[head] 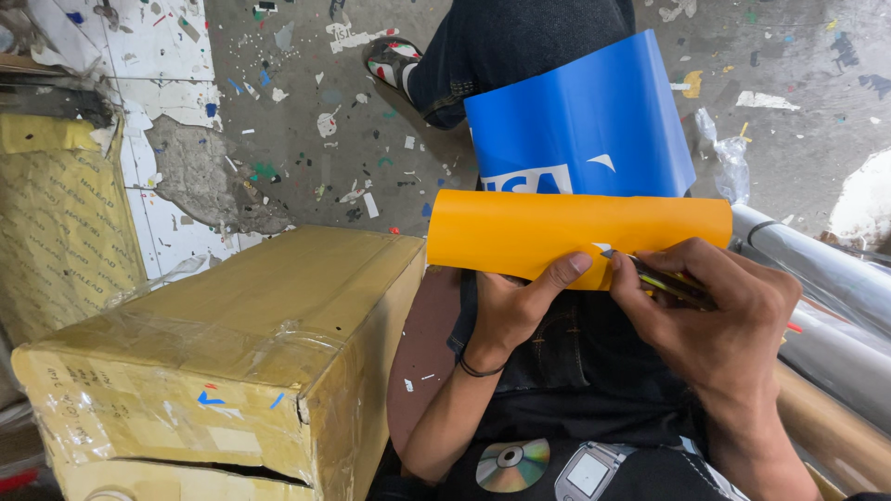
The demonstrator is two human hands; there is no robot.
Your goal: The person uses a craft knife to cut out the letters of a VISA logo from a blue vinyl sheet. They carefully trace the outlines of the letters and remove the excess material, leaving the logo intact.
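A taped cardboard box [223,362] blocks the left, grey rolls [817,278] crowd the right; littered floor [306,102] ahead lies open.

Two bare hands meet at the middle of the view. The left hand [515,311] rises from below, forearm upright, palm away, thumb stretched up and to the right, fingers curled out of sight behind; a thin dark band circles its wrist. The right hand [710,315] enters from the lower right, back upward, fingers bunched in a pinch, fingertips [620,271] just beside the left thumb's tip.
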